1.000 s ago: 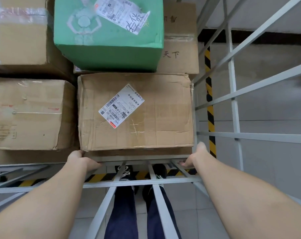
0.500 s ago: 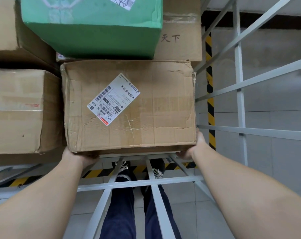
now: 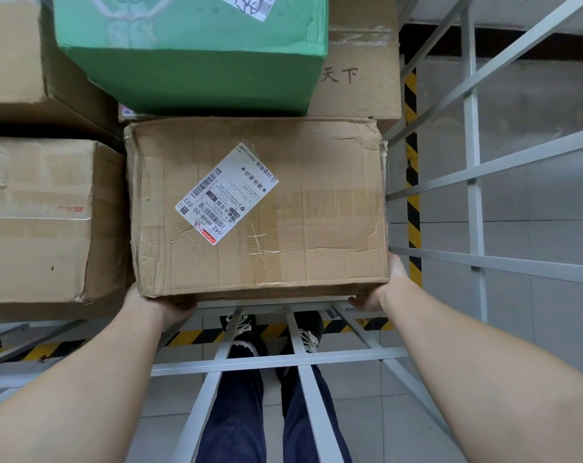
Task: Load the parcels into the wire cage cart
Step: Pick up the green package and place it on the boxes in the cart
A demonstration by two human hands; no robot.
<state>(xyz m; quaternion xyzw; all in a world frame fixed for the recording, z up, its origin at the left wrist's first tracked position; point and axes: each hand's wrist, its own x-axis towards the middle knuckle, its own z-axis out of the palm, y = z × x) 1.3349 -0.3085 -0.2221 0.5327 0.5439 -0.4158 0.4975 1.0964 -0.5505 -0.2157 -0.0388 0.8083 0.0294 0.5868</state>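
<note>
Holding the brown box (image 3: 256, 208) by its near corners, my left hand (image 3: 159, 304) and right hand (image 3: 380, 290) curled under its edge. The cage bars (image 3: 471, 128) stand just beside it, the green box (image 3: 189, 61) beyond.

We're pretty sure this is a parcel depot or warehouse. There are taped cardboard boxes (image 3: 260, 208) with barcode shipping labels (image 3: 226, 193) stacked in a grey metal cage cart (image 3: 472, 162), plus yellow-and-black hazard stripes (image 3: 411, 182) running up the bare concrete wall (image 3: 534, 111) and along the tiled floor (image 3: 367, 412).
</note>
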